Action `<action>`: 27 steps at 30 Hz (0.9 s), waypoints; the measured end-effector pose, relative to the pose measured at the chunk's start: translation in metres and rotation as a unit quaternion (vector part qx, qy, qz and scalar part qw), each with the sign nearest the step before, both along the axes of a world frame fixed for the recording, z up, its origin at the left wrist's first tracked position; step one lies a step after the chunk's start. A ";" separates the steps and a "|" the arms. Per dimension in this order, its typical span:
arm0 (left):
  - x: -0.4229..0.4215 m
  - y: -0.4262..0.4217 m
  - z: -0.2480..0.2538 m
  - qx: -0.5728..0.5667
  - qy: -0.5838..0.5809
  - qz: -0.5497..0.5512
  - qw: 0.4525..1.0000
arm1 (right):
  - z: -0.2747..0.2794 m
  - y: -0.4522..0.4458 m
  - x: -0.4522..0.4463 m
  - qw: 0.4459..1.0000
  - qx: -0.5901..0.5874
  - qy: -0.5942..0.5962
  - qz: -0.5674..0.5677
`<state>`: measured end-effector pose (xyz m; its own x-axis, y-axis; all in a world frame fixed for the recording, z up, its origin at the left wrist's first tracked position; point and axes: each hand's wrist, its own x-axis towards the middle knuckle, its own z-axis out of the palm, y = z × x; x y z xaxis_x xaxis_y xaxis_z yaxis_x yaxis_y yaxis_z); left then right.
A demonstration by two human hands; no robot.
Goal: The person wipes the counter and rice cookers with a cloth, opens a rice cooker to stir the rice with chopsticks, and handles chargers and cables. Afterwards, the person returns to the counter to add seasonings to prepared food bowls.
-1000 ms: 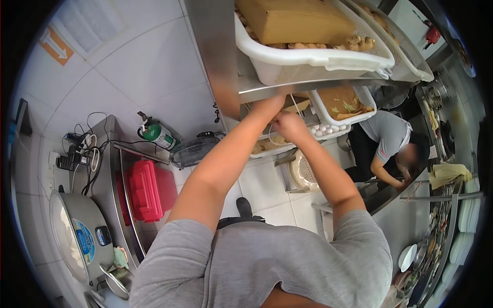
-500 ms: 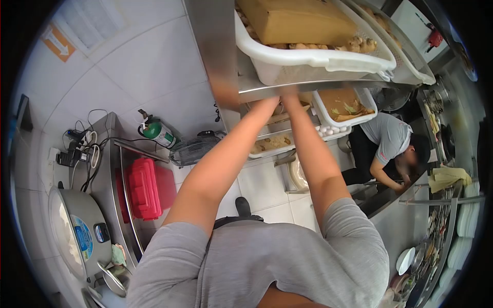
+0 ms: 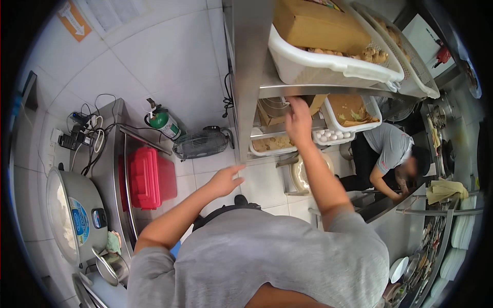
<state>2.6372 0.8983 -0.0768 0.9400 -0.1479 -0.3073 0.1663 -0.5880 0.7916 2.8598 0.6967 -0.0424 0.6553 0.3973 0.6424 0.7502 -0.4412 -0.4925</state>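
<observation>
My right hand [image 3: 299,122] reaches in under the upper rail of a steel shelf rack [image 3: 249,82]. Its fingers are closed at an open cardboard box [image 3: 267,116] on the middle shelf. A small pale thing shows at the fingertips, too unclear to name. My left hand [image 3: 225,181] hangs in the air left of the rack, with its fingers stretched out and nothing in it. Beside the right hand stands a white basket [image 3: 335,121] with brown contents and leafy bits. Below are eggs [image 3: 333,135] in a white tray and another white tray [image 3: 255,150] of pale pieces.
Overhead sits a white basket [image 3: 328,70] with ginger and a cardboard box [image 3: 321,25]. A co-worker [image 3: 387,149] crouches at the right. At the left are a fan [image 3: 200,143], a green cylinder [image 3: 164,123], a red bin [image 3: 149,179] and a large rice cooker [image 3: 82,220].
My left hand has come out of the shelf, back and to the left. My right hand stays at the shelf, slightly lower. The view has shifted, showing more of the cardboard box.
</observation>
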 end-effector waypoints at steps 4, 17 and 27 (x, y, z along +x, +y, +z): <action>-0.048 0.035 -0.004 -0.106 0.105 0.148 0.978 | 0.020 -0.008 0.007 0.938 0.229 -0.094 -0.244; -0.118 0.138 0.000 -0.157 -0.016 0.264 0.952 | -0.018 -0.038 0.116 0.934 0.028 -0.085 -0.347; -0.200 0.180 -0.017 -0.125 -0.003 0.370 0.921 | -0.019 -0.014 0.018 0.888 -0.404 -0.002 -0.219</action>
